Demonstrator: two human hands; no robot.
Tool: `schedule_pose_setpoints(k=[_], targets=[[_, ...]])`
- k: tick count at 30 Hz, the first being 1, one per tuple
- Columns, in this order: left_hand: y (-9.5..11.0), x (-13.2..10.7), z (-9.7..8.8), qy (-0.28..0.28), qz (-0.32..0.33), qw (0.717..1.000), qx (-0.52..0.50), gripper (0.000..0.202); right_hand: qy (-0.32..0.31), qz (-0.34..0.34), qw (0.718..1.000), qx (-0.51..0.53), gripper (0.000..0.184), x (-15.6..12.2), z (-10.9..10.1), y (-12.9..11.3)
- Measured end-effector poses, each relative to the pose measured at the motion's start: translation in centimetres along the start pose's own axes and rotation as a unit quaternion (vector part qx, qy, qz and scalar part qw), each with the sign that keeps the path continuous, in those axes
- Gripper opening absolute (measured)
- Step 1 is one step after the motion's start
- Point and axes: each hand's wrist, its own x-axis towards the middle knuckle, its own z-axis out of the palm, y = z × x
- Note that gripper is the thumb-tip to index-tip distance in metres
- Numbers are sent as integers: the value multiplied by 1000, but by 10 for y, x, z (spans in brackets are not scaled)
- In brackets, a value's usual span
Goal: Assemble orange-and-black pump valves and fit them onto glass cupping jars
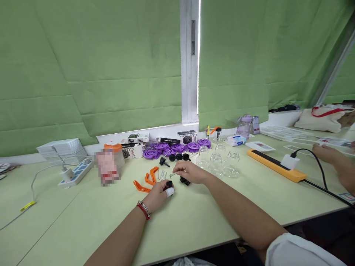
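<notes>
My left hand (160, 194), with a white wrap on its thumb, is closed around a small black plastic part (169, 183). My right hand (190, 171) hovers just beyond it, its bent fingers slightly apart over small metal springs (173, 175); whether the fingertips touch one is unclear. Black plastic pieces (185, 181) lie partly hidden under the right hand. Left of the springs are metal pins (162, 175) and orange crank handles (151, 176). A black knob with a shaft (164, 162) and black round caps (179, 157) sit behind.
Purple plastic discs (177, 148) and printed boxes (133, 150) line the back. Clear glass jars (232, 166) stand right of my hands. An orange power strip (274, 165) with a charger and cable lies farther right, near another person's hand (327, 153). A white power strip (76, 173) is left.
</notes>
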Motion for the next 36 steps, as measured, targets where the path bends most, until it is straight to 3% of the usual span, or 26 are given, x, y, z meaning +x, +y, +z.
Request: schedule_pose_setpoints(k=[4,9,16,22,25,29,32,36], targets=[[3,-1,0,-2,2,1000,1,23,-43,-39,998,-9,27,-1,4,-14],[6,-2,0,1,-2,1000,15,26,-40,-80,994,-62,29,3,12,-19],[2,-2,0,-5,11,1000,6,19,1,33,999,38,23,4,31,-16],[2,-2,0,-1,20,1000,12,18,-45,-19,996,72,14,0,23,-3],[0,-2,-1,-3,12,1000,5,19,-13,38,994,101,17,1,19,11],[-3,-2,-2,-3,10,1000,2,19,91,158,977,107,20,1,6,37],[-3,-2,-2,-3,6,1000,-4,20,120,202,972,15,19,-3,-6,52],[1,-2,-3,18,5,1000,-6,19,94,233,962,-106,19,-8,-10,65]])
